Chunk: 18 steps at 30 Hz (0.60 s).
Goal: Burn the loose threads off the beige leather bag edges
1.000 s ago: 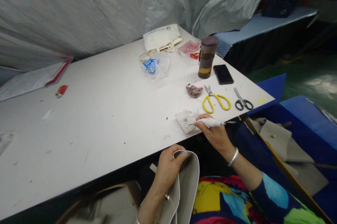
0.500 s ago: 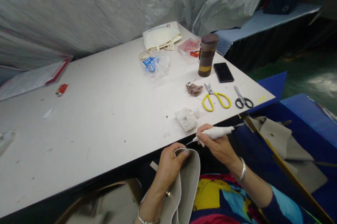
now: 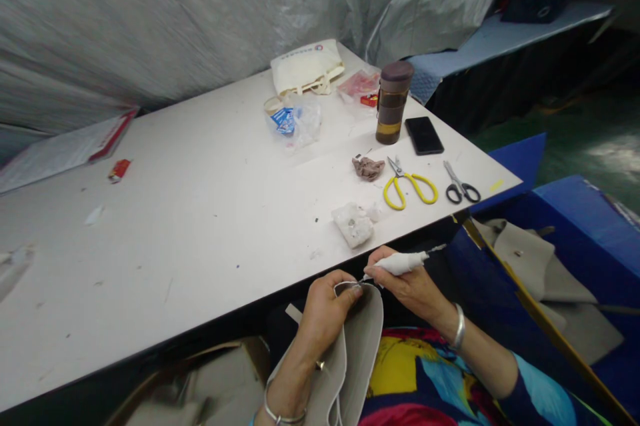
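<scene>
Table (image 3: 200, 173) ahead, left fingers (image 3: 350, 295) pinch beige material (image 3: 362, 343) between them, right fingers (image 3: 384, 277) clasp a tool (image 3: 404, 263).

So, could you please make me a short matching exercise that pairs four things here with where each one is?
Things
1. White-handled tool
2. Beige piece
3. Phone
4. Yellow-handled scissors

Places
A. Beside the drinking bottle
B. In the grip of the left hand
C. Between the crumpled brown wad and the black-handled scissors
D. In the grip of the right hand

Pairs: 1-D; 2-B; 3-A; 4-C
</scene>
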Motion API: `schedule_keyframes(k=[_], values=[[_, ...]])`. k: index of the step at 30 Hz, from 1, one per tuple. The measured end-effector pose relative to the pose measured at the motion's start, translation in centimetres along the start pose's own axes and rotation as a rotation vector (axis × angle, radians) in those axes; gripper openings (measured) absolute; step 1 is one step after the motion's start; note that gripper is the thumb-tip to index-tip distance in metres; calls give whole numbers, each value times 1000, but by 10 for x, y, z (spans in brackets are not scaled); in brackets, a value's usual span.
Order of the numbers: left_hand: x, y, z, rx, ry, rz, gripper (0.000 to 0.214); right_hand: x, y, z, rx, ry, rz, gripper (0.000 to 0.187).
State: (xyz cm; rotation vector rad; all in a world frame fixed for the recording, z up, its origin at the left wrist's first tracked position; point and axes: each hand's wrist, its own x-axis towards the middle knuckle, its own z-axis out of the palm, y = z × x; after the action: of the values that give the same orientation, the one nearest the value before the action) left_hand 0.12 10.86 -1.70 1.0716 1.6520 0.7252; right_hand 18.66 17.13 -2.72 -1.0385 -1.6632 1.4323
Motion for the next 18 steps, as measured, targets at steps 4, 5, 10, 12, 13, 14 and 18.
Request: schedule_keyframes(k=[4, 5, 10, 12, 13, 14, 18], values=[[1, 0, 2, -35, -5, -18, 13, 1, 2, -1, -30, -15, -15, 23], [1, -1, 2, -40, -10, -23, 14, 1, 2, -1, -37, -22, -20, 23], [1, -2, 3, -62, -26, -34, 12, 3, 0, -3, -73, -77, -30, 24], [1, -2, 4, -68, -39, -45, 11, 5, -3, -4, -112, -107, -36, 24], [1, -2, 5, -68, -46, -49, 10, 6, -5, -4, -137, -123, -42, 25], [0, -2, 6, -69, -51, -49, 9, 7, -7, -4, -162, -137, -49, 26], [1, -4, 7, -72, -54, -34, 8, 8, -8, -1, -167, -124, -59, 32]])
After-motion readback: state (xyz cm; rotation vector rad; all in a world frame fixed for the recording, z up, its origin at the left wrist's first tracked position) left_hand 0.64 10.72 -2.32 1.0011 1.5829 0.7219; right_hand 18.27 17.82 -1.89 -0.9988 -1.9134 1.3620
